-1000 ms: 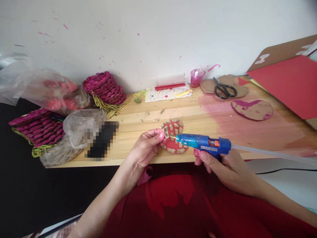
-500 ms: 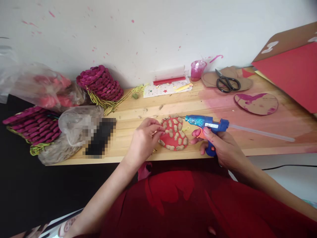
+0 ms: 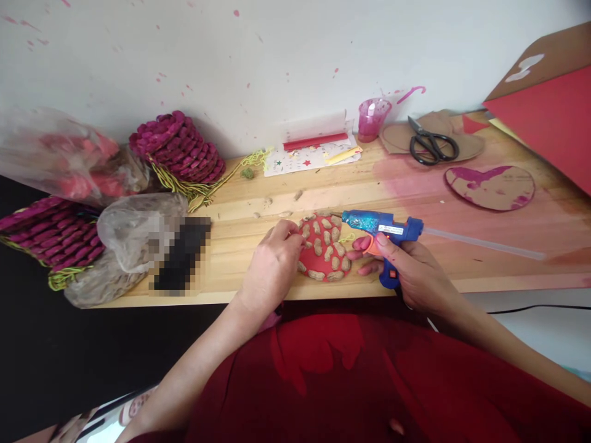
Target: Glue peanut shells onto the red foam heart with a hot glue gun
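A red rounded piece (image 3: 327, 266) studded with several unshelled peanuts (image 3: 318, 247) lies near the table's front edge. My left hand (image 3: 276, 261) is at its left side, fingertips closed in a pinch; whatever they hold is hidden behind the hand. My right hand (image 3: 415, 271) grips a blue hot glue gun (image 3: 376, 224), with fingers around the handle and at the orange trigger. The gun's nozzle points left, over the upper right rim of the red piece. A clear glue stick (image 3: 484, 243) sticks out of the gun's back.
Black scissors (image 3: 434, 147) lie on cardboard by a pink-stained cup (image 3: 373, 120). A painted cardboard heart (image 3: 492, 187) sits to the right. Magenta woven baskets (image 3: 178, 147) and plastic bags (image 3: 138, 231) crowd the left. Loose peanuts (image 3: 298, 195) lie behind the red piece.
My left hand has turned slightly, so its fingertips show less at the red piece's left edge. The glue gun has shifted slightly left and up in view. The camera view has shifted a little.
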`<state>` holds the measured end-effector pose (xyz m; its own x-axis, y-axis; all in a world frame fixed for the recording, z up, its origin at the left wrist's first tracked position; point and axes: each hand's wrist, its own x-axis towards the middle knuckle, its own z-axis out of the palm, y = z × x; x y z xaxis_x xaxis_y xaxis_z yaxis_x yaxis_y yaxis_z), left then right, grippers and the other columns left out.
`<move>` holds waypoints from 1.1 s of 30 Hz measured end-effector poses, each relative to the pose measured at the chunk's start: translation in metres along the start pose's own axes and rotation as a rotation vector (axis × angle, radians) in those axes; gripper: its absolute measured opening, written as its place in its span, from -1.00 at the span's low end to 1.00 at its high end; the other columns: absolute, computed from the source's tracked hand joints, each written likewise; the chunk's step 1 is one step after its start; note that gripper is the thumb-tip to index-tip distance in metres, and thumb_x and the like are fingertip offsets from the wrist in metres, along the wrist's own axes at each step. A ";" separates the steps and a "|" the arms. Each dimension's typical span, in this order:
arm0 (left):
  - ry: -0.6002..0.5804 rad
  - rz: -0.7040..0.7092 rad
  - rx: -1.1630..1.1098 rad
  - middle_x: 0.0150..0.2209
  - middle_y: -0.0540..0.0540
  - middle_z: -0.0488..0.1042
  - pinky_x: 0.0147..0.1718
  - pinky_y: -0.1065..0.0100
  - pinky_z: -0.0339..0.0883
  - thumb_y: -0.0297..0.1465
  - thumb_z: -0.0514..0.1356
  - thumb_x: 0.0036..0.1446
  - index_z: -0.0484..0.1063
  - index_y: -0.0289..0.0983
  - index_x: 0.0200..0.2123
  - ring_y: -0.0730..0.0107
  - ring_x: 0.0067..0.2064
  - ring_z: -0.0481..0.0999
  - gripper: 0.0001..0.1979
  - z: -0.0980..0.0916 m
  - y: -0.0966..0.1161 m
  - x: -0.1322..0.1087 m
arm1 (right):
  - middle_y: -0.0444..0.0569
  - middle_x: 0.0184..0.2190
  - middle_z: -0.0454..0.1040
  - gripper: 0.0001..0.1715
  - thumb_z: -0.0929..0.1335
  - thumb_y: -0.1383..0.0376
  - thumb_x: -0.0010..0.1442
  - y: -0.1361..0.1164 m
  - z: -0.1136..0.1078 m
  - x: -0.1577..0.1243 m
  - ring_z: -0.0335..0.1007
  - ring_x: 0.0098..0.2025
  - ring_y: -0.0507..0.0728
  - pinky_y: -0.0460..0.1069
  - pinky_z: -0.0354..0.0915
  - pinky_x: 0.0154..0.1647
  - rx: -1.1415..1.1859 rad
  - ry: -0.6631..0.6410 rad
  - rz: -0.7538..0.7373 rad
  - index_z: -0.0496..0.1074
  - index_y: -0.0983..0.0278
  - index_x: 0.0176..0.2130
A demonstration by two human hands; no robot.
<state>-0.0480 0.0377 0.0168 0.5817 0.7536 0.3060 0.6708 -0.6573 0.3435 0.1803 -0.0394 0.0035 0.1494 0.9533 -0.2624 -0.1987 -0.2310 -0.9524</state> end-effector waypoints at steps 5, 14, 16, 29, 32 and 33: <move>-0.014 0.007 0.030 -0.12 -0.20 0.47 -0.17 0.25 0.42 -0.54 0.14 0.27 0.51 -0.30 -0.30 0.24 -0.17 0.48 -0.85 0.000 0.001 0.000 | 0.04 -0.30 0.64 -0.54 0.42 -0.12 0.19 0.000 -0.001 0.001 0.61 -0.34 0.16 0.00 0.51 -0.42 -0.036 0.000 0.006 0.58 0.21 -0.26; -0.019 0.037 0.097 -0.14 -0.20 0.48 -0.18 0.21 0.47 -0.57 0.17 0.24 0.50 -0.28 -0.30 0.20 -0.16 0.48 -0.86 0.002 -0.001 0.001 | 0.03 -0.28 0.65 -0.56 0.42 -0.10 0.21 -0.001 0.000 0.000 0.62 -0.32 0.16 0.00 0.51 -0.39 -0.033 -0.012 0.019 0.57 0.21 -0.25; -0.021 0.039 0.101 -0.14 -0.21 0.48 -0.18 0.20 0.47 -0.58 0.16 0.24 0.49 -0.28 -0.30 0.20 -0.16 0.48 -0.86 0.002 0.000 0.001 | 0.03 -0.29 0.65 -0.56 0.42 -0.11 0.21 -0.001 -0.001 0.000 0.61 -0.33 0.16 0.00 0.51 -0.40 -0.042 -0.016 0.018 0.57 0.21 -0.24; 0.001 -0.038 -0.140 -0.17 -0.17 0.51 -0.17 0.29 0.41 -0.62 0.11 0.23 0.53 -0.31 -0.26 0.28 -0.18 0.52 -0.79 -0.007 -0.005 0.005 | 0.03 -0.26 0.65 -0.58 0.44 -0.11 0.17 -0.002 -0.001 0.000 0.63 -0.28 0.21 0.04 0.54 -0.36 -0.023 -0.027 0.021 0.58 0.17 -0.27; 0.013 -0.074 -0.220 -0.20 -0.15 0.52 -0.16 0.30 0.40 -0.62 0.12 0.21 0.56 -0.29 -0.27 0.29 -0.18 0.53 -0.77 -0.009 -0.008 0.006 | 0.02 -0.24 0.66 -0.60 0.43 -0.09 0.20 -0.001 -0.002 0.000 0.64 -0.27 0.19 0.03 0.55 -0.33 -0.020 -0.035 0.017 0.58 0.17 -0.25; 0.016 -0.081 -0.228 -0.20 -0.14 0.52 -0.16 0.30 0.40 -0.62 0.14 0.20 0.56 -0.28 -0.28 0.29 -0.18 0.53 -0.78 -0.008 -0.008 0.006 | 0.02 -0.23 0.66 -0.60 0.43 -0.09 0.21 -0.001 -0.002 0.000 0.64 -0.27 0.19 0.03 0.54 -0.33 -0.021 -0.033 0.013 0.59 0.17 -0.24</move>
<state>-0.0539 0.0477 0.0228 0.5212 0.8052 0.2829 0.5928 -0.5801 0.5587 0.1826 -0.0394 0.0036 0.1147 0.9560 -0.2701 -0.1797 -0.2475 -0.9521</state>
